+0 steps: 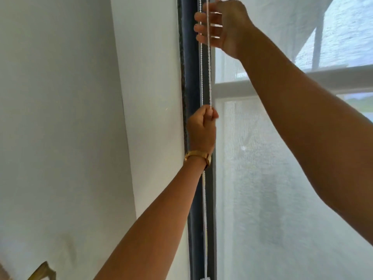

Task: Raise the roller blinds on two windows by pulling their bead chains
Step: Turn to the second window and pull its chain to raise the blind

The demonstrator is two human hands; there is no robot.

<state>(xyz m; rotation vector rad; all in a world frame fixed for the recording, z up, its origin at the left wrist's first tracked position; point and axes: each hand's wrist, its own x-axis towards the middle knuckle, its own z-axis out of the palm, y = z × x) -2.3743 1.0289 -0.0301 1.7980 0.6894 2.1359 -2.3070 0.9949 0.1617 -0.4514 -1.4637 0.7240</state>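
Observation:
A white bead chain (209, 77) hangs in two strands along the dark window frame (190, 77). My left hand (202, 128), with a gold watch on its wrist, is closed around one strand at mid height. High up, my right hand (222, 23) curls its fingers around the same strand near the top edge of the view. The sheer white roller blind (282, 178) covers the window to the right of the chain. The blind's bottom edge is out of view.
A white wall (80, 118) and the window reveal fill the left side. A horizontal window bar (343, 74) shows through the blind. A chain weight (204, 278) hangs at the bottom edge. A greenish object (43, 272) pokes in at the lower left.

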